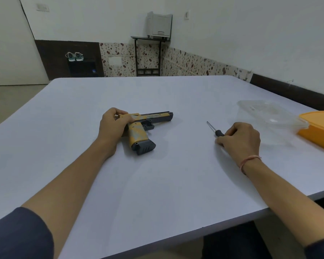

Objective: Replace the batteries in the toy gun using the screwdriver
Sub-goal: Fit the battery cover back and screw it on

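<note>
A yellow and dark grey toy gun (pixel 148 122) lies flat on the white table (pixel 157 184), barrel pointing right, grip toward me. My left hand (pixel 113 124) rests on its rear end, fingers curled over the back of the slide. To the right lies a small screwdriver (pixel 215 130) with a thin metal shaft and a black handle, tip pointing away to the left. My right hand (pixel 240 138) closes its fingers around the handle while the tool still touches the table. No batteries are in view.
A clear plastic container (pixel 269 118) and an orange lid or box (pixel 320 128) sit at the table's right edge. The table's near edge runs diagonally at lower right. A small stand with a grey printer (pixel 159 25) is against the far wall.
</note>
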